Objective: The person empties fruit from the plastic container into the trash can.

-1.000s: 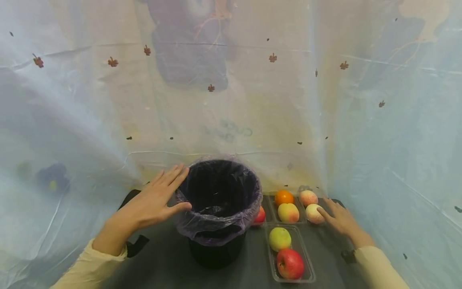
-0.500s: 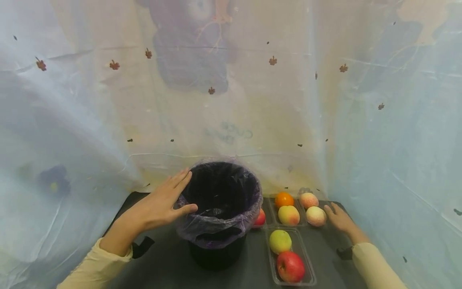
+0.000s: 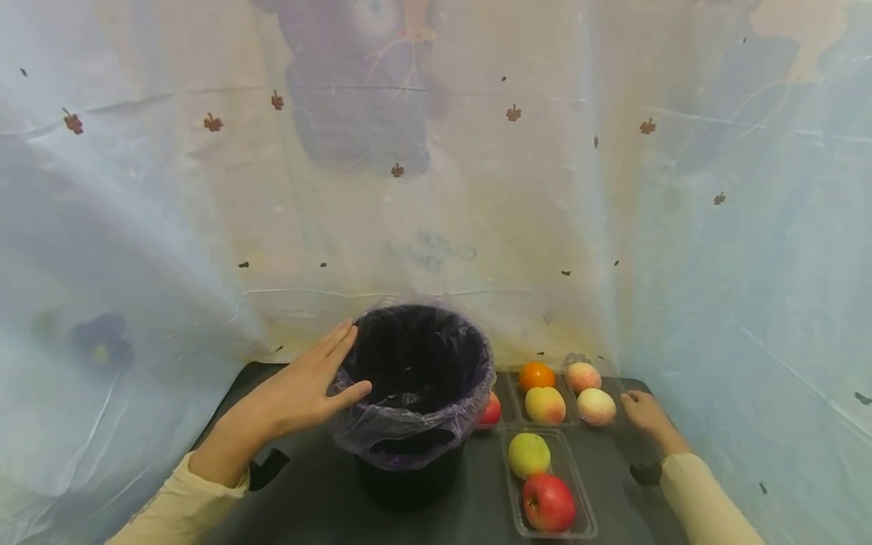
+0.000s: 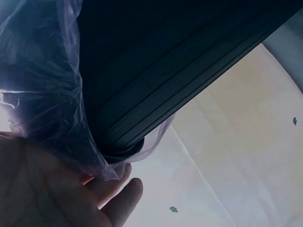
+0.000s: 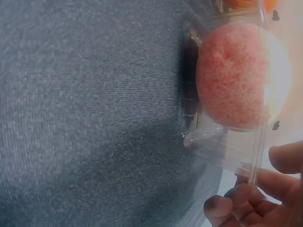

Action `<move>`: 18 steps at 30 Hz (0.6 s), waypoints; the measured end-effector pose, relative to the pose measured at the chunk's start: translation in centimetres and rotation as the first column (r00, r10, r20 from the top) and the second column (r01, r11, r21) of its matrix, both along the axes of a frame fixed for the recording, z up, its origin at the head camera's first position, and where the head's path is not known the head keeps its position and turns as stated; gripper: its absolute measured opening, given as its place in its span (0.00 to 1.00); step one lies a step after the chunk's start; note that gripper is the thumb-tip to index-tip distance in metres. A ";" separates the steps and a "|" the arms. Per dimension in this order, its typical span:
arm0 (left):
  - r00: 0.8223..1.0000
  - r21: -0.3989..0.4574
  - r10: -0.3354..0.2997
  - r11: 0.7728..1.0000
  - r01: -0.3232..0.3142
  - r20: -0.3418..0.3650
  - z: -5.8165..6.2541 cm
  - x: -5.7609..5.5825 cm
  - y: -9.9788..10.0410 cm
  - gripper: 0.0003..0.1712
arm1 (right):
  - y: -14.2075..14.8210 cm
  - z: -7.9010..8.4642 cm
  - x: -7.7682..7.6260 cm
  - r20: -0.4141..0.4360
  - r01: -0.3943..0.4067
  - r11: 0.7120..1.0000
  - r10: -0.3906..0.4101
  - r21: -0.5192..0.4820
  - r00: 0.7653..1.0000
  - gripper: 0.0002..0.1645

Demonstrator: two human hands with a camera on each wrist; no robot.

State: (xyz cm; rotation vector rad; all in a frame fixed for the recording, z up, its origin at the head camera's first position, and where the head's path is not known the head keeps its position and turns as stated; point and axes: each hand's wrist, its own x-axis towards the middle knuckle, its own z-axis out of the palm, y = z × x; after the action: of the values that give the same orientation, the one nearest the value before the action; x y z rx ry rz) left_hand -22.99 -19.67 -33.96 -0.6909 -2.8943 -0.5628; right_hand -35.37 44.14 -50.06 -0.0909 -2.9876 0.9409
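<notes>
My left hand (image 3: 300,386) lies with straight fingers against the left rim of a black bin (image 3: 409,488). Its fingertips touch the purple plastic bag (image 3: 402,435) that lines the bin and folds over the rim. At the right, my right hand (image 3: 643,415) has curled fingers at the outer edge of a clear plastic tray (image 5: 203,144). In the right wrist view the tray's rim sits between thumb and fingers. Two pale pink peaches stand in that tray, the nearer peach (image 3: 596,407) just left of the hand and another peach (image 3: 583,376) behind it.
Beside that tray, another holds an orange (image 3: 537,375) and a yellow-red peach (image 3: 545,406). A red fruit (image 3: 490,409) is partly hidden behind the bin. The front clear tray (image 3: 584,509) carries a green apple (image 3: 528,456) and a red apple (image 3: 549,503). Printed plastic sheeting (image 3: 436,227) surrounds the dark table.
My right hand has drawn away from the nearer pale peach to the tray's right edge, and its fingers have curled. My left hand has shifted slightly but stays at the bin's rim.
</notes>
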 end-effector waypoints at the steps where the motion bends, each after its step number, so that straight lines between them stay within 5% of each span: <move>1: 1.000 0.000 0.001 1.000 -0.001 0.002 0.0 0.0 0.0 0.59 | 0.1 -0.1 0.0 -0.008 -0.003 1.000 0.003 0.003 1.000 0.33; 6: 1.000 -0.014 0.004 1.000 -0.004 0.000 -0.1 0.1 0.2 0.60 | 0.8 -0.7 0.1 -0.045 -0.024 1.000 0.024 0.008 0.999 0.29; 13: 1.000 -0.032 0.004 0.999 -0.004 -0.011 0.0 0.1 0.2 0.60 | 1.3 -1.3 1.1 0.054 -0.003 0.982 0.013 -0.187 0.998 0.35; 18: 1.000 -0.050 0.005 0.999 -0.006 -0.021 0.0 -0.1 0.1 0.60 | 1.9 -1.7 1.7 0.051 -0.029 0.978 0.040 -0.205 0.998 0.30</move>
State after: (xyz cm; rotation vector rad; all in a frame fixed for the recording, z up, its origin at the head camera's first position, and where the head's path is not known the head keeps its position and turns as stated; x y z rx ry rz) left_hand -23.05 -19.54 -33.92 -0.6914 -2.8985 -0.4815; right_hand -33.70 46.06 -51.78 -0.0668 -2.9402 1.2679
